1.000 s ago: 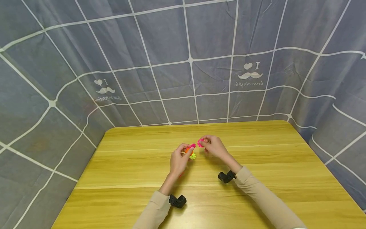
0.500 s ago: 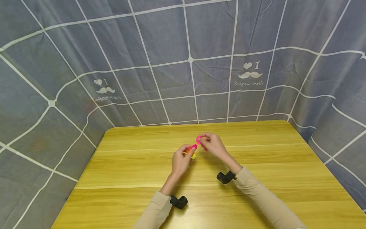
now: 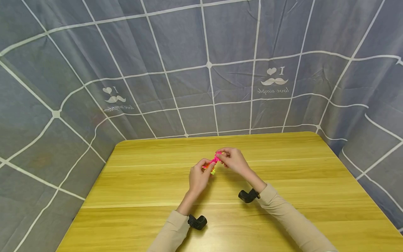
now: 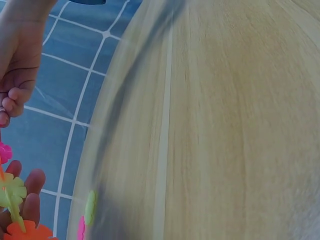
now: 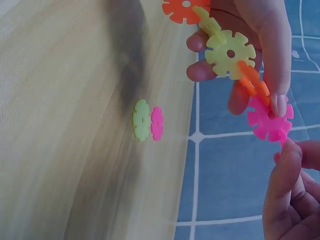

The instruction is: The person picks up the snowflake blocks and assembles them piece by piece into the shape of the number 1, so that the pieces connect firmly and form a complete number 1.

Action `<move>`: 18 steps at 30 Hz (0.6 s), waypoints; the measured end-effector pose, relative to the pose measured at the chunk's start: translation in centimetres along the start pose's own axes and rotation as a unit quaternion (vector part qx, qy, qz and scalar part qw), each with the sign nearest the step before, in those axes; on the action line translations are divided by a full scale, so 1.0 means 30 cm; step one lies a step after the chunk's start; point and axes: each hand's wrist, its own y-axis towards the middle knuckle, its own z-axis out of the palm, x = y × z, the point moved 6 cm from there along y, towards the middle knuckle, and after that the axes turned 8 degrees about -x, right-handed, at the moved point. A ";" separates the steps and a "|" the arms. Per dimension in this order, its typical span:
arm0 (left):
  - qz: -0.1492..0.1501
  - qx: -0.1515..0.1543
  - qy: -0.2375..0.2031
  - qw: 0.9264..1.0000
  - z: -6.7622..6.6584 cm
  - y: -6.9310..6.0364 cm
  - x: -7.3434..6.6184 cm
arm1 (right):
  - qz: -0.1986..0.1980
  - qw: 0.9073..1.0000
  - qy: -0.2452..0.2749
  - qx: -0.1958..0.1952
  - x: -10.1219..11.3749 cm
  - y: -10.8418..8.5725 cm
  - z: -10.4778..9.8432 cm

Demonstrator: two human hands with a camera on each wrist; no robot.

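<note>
My left hand (image 3: 199, 177) holds a chain of notched plastic snowflake discs, pinching its pink disc (image 5: 270, 119) between thumb and finger. In the right wrist view, yellow discs (image 5: 230, 54) and orange discs (image 5: 186, 7) hang along the chain beside the left fingers. My right hand (image 3: 235, 161) pinches another pink disc (image 3: 218, 156), mostly hidden by the fingertips. It meets the rim of the chain's pink disc; how deep the slots sit together I cannot tell. In the left wrist view, the left hand's fingers (image 4: 33, 200) lie behind the chain.
On the wooden table (image 3: 141, 189) lie a loose yellow-green disc (image 5: 141, 120) and a pink disc (image 5: 157, 123), side by side below the hands. A grey curtain (image 3: 233, 87) with white lines stands behind the table. Each wrist wears a black camera (image 3: 197, 222).
The right hand's pink disc has come left, from apart to touching the chain's pink disc. The left hand has shifted slightly to the right and tilted the chain.
</note>
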 end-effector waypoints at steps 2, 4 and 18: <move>0.007 0.001 0.002 1.000 0.002 -0.002 -0.005 | -0.004 1.000 -0.006 -0.003 0.004 0.000 -0.001; 0.012 0.004 0.001 1.000 0.005 -0.004 -0.009 | -0.011 1.000 -0.015 -0.005 0.009 -0.001 -0.002; 0.054 -0.043 0.034 0.997 0.006 -0.020 -0.031 | -0.031 0.995 -0.087 -0.041 0.055 -0.012 0.000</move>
